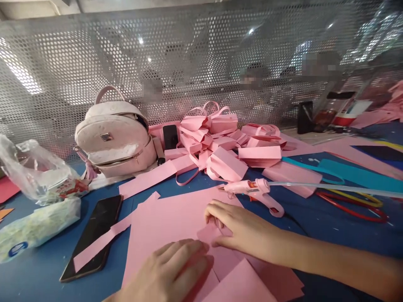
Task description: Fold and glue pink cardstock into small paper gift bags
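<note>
In the head view my right hand (234,224) has its fingers curled and pinches a small folded piece of pink paper (208,234). My left hand (171,266) lies low over the paper with its fingers bent together at the near side of that same piece; its thumb is hidden. Beneath both hands spreads a large pink sheet (170,216), with a loose pink flap (242,283) at the front. Just beyond my right hand a pink glue gun (252,187) lies on its side, nozzle to the left, a long clear glue stick (302,184) in its back.
Pink paper bags with handles (217,138) are heaped at the back. A pale backpack (113,138) stands left of them. Further left are a phone (97,230) under a paper strip (102,247), and a plastic bag (44,176). Red cord (355,214) loops on the blue table (340,247).
</note>
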A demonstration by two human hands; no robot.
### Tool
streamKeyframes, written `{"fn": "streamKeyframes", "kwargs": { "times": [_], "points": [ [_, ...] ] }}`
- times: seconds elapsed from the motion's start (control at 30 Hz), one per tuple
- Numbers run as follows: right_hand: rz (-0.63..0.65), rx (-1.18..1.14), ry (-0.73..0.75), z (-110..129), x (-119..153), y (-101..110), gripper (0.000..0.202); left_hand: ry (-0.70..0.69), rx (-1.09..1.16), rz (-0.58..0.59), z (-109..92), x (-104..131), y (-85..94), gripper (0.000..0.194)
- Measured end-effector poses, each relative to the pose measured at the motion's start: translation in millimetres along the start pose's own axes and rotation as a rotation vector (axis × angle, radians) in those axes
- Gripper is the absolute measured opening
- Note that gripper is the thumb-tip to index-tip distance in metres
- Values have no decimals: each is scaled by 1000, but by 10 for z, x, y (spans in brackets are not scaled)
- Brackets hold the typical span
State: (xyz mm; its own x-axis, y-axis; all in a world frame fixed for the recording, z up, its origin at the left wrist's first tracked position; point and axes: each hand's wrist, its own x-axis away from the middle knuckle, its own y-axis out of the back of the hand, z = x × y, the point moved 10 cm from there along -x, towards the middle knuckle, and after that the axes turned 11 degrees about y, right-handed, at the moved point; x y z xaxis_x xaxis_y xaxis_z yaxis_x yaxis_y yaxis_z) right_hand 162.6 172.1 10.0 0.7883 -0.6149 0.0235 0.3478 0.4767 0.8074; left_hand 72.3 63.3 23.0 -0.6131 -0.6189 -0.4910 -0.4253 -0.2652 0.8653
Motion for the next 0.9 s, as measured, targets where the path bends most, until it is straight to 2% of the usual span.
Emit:
{"fn": "streamKeyframes", "kwargs": {
  "times": [0.07,0.2,0.37,0.47,0.57,0.67,0.77,0.9],
  "points": [
    [-38,-95,36,-38,-43,-35,27,-20,-63,-32,6,19,-23,48],
    [-92,-217,41,-129,-101,-55,34,-66,-147,25,16,-14,-68,34],
    [-69,-166,-76,-254,-67,-33,21,-58,-231,-13,49,-37,-26,36],
    [-89,-166,-70,-285,-41,-29,16,-59,-276,-33,45,-20,-36,34],
    [-122,-206,-39,-293,-34,-47,20,-42,-276,-64,61,-18,-11,35],
    [-161,-209,7,-266,-36,-34,24,-35,-268,-54,78,-29,-13,34],
    [-190,-135,90,-187,-34,22,12,-34,-269,-40,93,-28,-26,31],
    [-173,12,345,64,-7,76,20,-33,-283,-40,122,30,-64,30]
  ]
}}
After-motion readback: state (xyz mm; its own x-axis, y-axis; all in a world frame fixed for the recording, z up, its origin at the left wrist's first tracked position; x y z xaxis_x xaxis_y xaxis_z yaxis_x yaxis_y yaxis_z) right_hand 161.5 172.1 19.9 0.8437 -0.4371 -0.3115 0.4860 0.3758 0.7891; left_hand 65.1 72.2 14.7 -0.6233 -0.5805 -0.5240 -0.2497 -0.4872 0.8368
